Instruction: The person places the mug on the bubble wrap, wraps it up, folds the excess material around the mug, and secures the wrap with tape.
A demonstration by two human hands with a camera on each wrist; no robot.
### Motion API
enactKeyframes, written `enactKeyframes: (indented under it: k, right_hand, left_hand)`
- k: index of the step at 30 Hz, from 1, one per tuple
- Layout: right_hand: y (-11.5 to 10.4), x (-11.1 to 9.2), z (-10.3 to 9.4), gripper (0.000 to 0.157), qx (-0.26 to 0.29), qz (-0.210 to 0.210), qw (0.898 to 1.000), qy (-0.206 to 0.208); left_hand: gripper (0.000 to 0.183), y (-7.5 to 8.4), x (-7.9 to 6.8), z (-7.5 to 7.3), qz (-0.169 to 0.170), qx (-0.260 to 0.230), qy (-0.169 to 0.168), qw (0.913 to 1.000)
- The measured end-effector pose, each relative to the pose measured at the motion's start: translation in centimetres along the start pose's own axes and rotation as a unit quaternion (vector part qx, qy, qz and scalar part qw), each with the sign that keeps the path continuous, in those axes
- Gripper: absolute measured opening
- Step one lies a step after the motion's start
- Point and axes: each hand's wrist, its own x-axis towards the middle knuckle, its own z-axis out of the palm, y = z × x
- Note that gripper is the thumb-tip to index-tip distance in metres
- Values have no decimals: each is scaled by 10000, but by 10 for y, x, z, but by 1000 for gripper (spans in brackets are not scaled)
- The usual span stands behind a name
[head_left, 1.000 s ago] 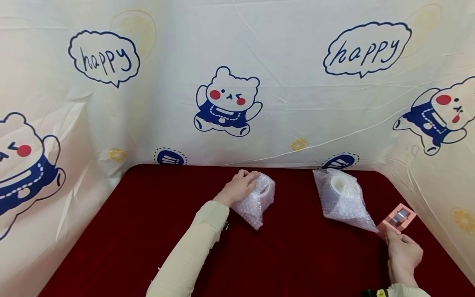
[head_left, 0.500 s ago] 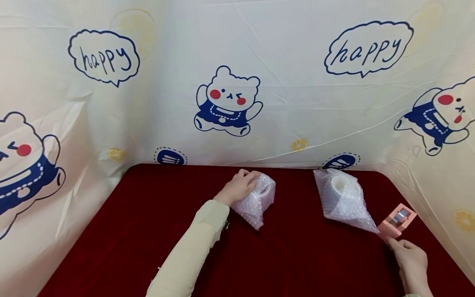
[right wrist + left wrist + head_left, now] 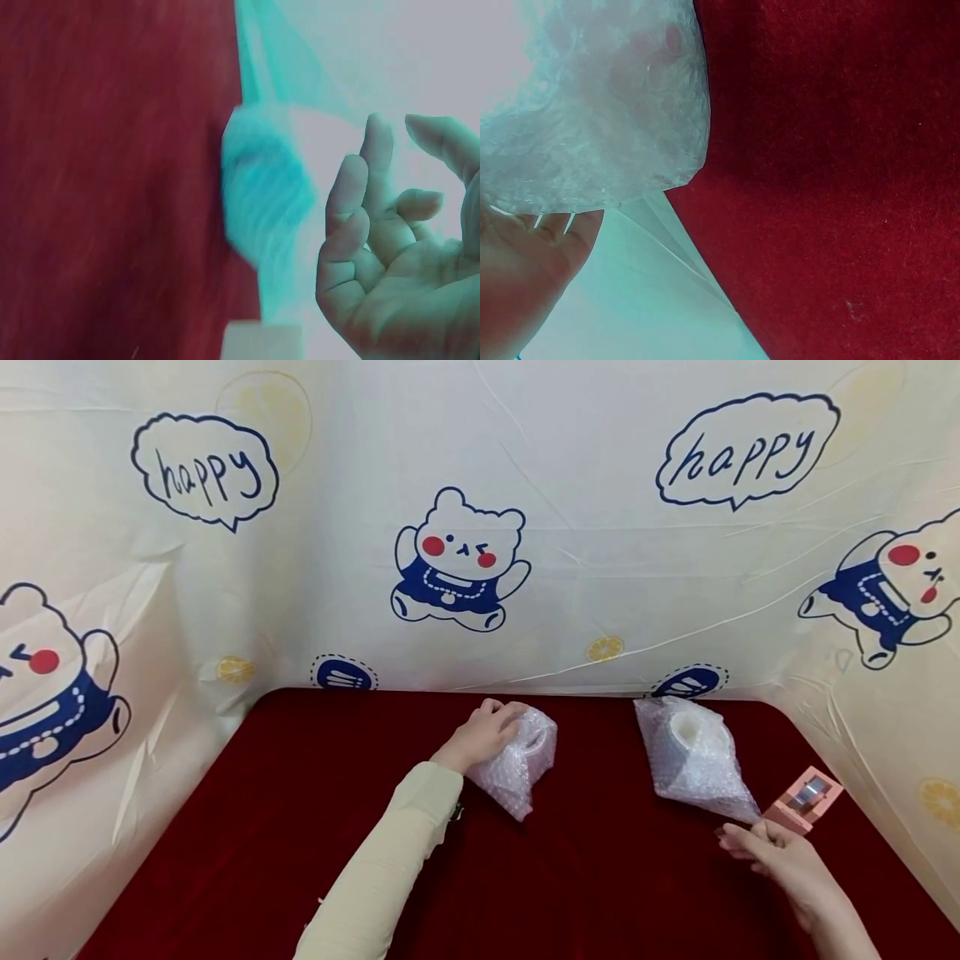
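Note:
My left hand (image 3: 483,735) grips the left side of a bubble-wrapped item (image 3: 525,768), whose round white rim shows through the wrap. In the left wrist view the wrap (image 3: 607,127) hides most of the fingers (image 3: 574,236). My right hand (image 3: 783,860) hovers at the right, just in front of a pink box (image 3: 806,800) with a clear window. Nothing shows between its loosely bent fingers in the right wrist view (image 3: 345,240). Behind it lies a second bubble-wrapped item (image 3: 697,756) with a round white opening. What is inside either wrap is not clear.
Dark red cloth (image 3: 300,843) covers the table. A pale printed curtain (image 3: 585,593) with bears and "happy" bubbles encloses its back and sides. Blurred and off-colour, one wrapped item (image 3: 262,180) appears in the right wrist view.
My right hand has let go of the pink box and moved left, toward the tip of the second wrap. The left hand stays on its wrapped item.

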Motion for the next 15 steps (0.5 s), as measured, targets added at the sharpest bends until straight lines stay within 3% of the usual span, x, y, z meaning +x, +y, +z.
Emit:
enactKeyframes:
  k: [10,15]
  right_hand:
    - [-57,9,51,48,55,-877,9958,260]
    - [-90,28,82,45,32,-1712,9852,-60]
  left_hand:
    - [44,0,-1,-1,-33,76,-26,10000]
    - [43,0,-1,0,-31,14,7,10000]
